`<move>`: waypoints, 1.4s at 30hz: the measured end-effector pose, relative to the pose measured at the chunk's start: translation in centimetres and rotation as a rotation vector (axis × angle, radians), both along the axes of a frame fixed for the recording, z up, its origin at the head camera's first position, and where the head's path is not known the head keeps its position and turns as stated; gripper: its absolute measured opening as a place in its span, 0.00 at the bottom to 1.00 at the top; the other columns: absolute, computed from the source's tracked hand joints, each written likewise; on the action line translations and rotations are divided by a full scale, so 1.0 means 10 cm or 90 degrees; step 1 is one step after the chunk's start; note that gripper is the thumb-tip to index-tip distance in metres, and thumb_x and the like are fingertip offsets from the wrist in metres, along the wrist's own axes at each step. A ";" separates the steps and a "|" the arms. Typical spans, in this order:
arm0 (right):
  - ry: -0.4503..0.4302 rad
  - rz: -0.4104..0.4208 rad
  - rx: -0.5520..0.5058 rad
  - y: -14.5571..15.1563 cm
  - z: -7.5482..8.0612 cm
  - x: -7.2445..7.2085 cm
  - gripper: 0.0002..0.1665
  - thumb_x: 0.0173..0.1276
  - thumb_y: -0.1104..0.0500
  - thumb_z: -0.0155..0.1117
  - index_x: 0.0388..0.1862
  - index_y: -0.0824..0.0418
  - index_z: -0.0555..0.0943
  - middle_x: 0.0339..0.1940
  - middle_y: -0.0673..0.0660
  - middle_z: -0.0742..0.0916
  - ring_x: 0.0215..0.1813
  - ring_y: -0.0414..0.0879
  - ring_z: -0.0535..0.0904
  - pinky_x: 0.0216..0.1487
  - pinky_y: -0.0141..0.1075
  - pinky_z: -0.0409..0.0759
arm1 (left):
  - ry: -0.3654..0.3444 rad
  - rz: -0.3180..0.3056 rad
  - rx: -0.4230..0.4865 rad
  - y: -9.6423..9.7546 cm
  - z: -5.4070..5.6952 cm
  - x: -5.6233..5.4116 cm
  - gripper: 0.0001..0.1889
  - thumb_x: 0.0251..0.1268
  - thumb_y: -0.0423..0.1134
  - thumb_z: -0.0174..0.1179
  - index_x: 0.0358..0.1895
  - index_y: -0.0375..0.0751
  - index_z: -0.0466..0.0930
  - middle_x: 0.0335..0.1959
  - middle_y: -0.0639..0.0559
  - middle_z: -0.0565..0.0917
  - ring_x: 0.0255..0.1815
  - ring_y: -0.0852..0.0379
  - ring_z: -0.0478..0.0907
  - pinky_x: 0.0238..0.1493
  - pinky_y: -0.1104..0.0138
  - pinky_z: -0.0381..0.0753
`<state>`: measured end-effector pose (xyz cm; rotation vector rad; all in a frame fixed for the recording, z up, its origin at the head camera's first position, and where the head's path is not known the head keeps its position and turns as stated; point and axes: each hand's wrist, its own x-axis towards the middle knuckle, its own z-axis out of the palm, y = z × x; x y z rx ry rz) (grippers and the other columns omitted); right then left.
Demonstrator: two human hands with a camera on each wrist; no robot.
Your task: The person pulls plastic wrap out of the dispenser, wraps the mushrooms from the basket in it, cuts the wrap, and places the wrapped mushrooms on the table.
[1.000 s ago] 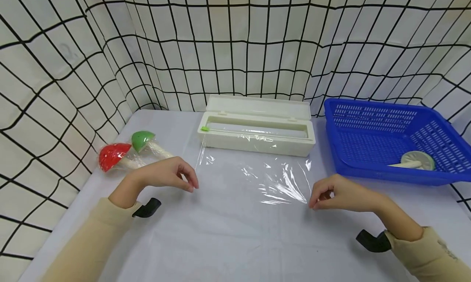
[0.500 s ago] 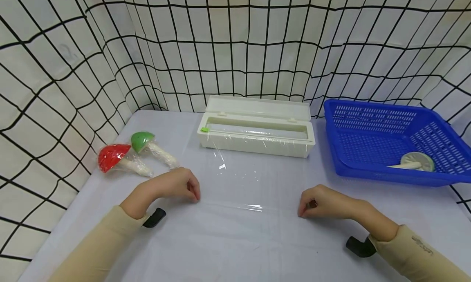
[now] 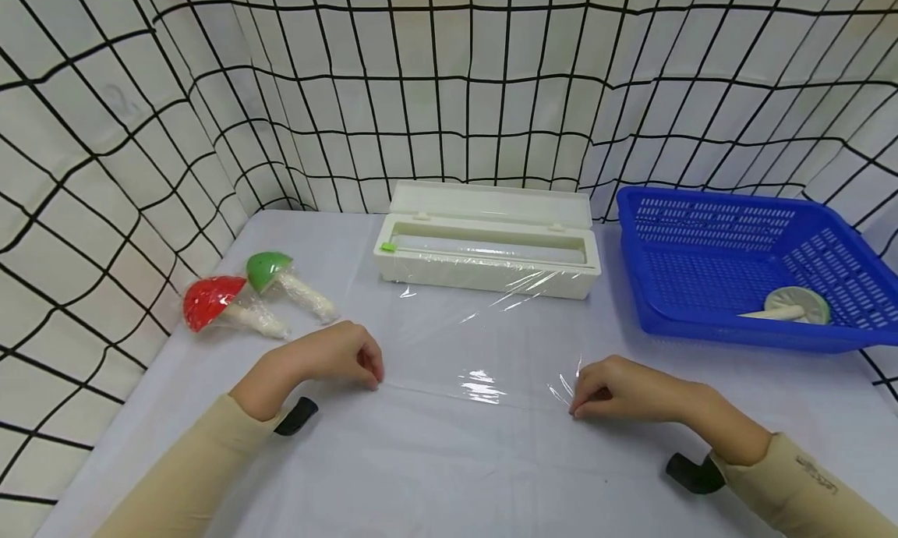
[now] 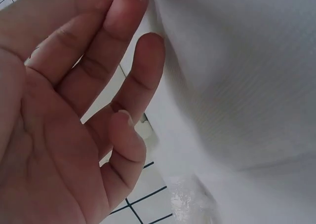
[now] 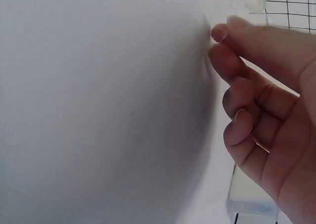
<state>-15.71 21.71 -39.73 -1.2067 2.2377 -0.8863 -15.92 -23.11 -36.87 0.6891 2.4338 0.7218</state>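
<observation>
A sheet of clear cling film (image 3: 482,386) stretches from a white dispenser box (image 3: 484,277) with its lid raised toward the front of the table. My left hand (image 3: 337,359) pinches the film's near left corner, fingers bent down close to the tabletop. At the near right corner my right hand (image 3: 631,390) pinches the film between thumb and fingertips. In the right wrist view the fingertips (image 5: 219,34) meet just above the white surface. The left wrist view shows the palm and curled fingers (image 4: 94,66); the film itself is hard to make out there.
To the left lie a red-capped toy mushroom (image 3: 213,302) and a green-capped one (image 3: 266,270), both in clear wrap. A blue basket (image 3: 701,327) at the right holds another mushroom (image 3: 796,304). Black netting (image 3: 470,78) over white sheeting surrounds the table.
Both hands have moved toward the table's front, drawing the film farther from the box. The right hand also shifted slightly left. Over the last half second the hands have hardly moved.
</observation>
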 end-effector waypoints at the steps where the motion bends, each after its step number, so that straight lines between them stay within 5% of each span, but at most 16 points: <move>1: 0.000 -0.001 0.001 0.00 0.00 0.00 0.03 0.70 0.60 0.71 0.37 0.53 0.90 0.32 0.37 0.85 0.33 0.30 0.76 0.35 0.30 0.81 | -0.001 0.005 -0.004 0.00 0.00 0.00 0.06 0.60 0.33 0.72 0.28 0.48 0.89 0.25 0.63 0.83 0.27 0.65 0.74 0.33 0.69 0.76; 5: -0.002 -0.024 0.019 0.01 0.03 0.03 0.03 0.69 0.60 0.72 0.37 0.52 0.90 0.31 0.37 0.86 0.32 0.29 0.77 0.35 0.30 0.81 | 0.001 0.032 -0.019 -0.01 0.02 0.01 0.07 0.67 0.36 0.68 0.29 0.48 0.88 0.24 0.62 0.82 0.27 0.63 0.72 0.31 0.68 0.72; 15: 0.026 -0.038 0.025 0.09 0.14 -0.02 0.04 0.68 0.60 0.74 0.36 0.51 0.86 0.31 0.36 0.83 0.33 0.32 0.76 0.34 0.31 0.79 | 0.014 0.069 -0.024 0.00 -0.04 0.06 0.08 0.59 0.33 0.73 0.27 0.48 0.84 0.21 0.61 0.82 0.26 0.63 0.75 0.32 0.66 0.75; 24: 0.112 -0.145 0.058 0.26 0.57 -0.10 0.05 0.69 0.60 0.72 0.42 0.54 0.88 0.36 0.39 0.87 0.35 0.35 0.77 0.36 0.32 0.79 | 0.025 0.085 -0.029 0.03 -0.05 0.06 0.09 0.65 0.37 0.70 0.27 0.48 0.83 0.20 0.62 0.82 0.25 0.62 0.72 0.30 0.67 0.72; 27: 0.188 -0.190 0.047 0.41 0.72 -0.14 0.07 0.67 0.63 0.74 0.43 0.54 0.89 0.36 0.40 0.87 0.34 0.35 0.76 0.34 0.32 0.78 | 0.029 0.091 -0.034 0.04 -0.05 0.06 0.09 0.66 0.38 0.70 0.27 0.48 0.82 0.19 0.61 0.82 0.24 0.62 0.71 0.30 0.67 0.71; 32: 0.339 -0.335 0.076 0.78 0.90 -0.29 0.09 0.66 0.66 0.74 0.43 0.56 0.89 0.35 0.45 0.88 0.35 0.40 0.78 0.31 0.30 0.76 | 0.033 0.087 -0.037 0.06 -0.05 0.04 0.11 0.61 0.35 0.73 0.27 0.48 0.78 0.19 0.60 0.80 0.24 0.62 0.71 0.30 0.67 0.71; 35: 0.328 -0.458 0.131 1.04 0.94 -0.39 0.09 0.72 0.62 0.69 0.48 0.63 0.87 0.38 0.58 0.88 0.39 0.52 0.79 0.31 0.35 0.76 | 0.036 0.083 -0.039 0.06 -0.05 0.03 0.13 0.59 0.33 0.74 0.27 0.47 0.77 0.18 0.59 0.79 0.23 0.62 0.71 0.29 0.67 0.71; 38: 0.306 -0.571 0.166 1.29 0.92 -0.45 0.16 0.77 0.59 0.63 0.54 0.71 0.82 0.44 0.71 0.85 0.44 0.65 0.77 0.37 0.50 0.79 | 0.026 0.093 -0.034 0.06 -0.06 0.02 0.13 0.59 0.33 0.74 0.27 0.47 0.76 0.18 0.59 0.79 0.23 0.62 0.70 0.29 0.66 0.69; 42: 0.313 -0.674 0.180 1.64 0.82 -0.49 0.17 0.79 0.62 0.58 0.56 0.77 0.76 0.48 0.80 0.80 0.48 0.74 0.74 0.46 0.65 0.73 | -0.023 0.136 -0.004 0.03 -0.06 0.02 0.12 0.63 0.35 0.71 0.32 0.44 0.74 0.21 0.57 0.83 0.24 0.61 0.71 0.30 0.66 0.68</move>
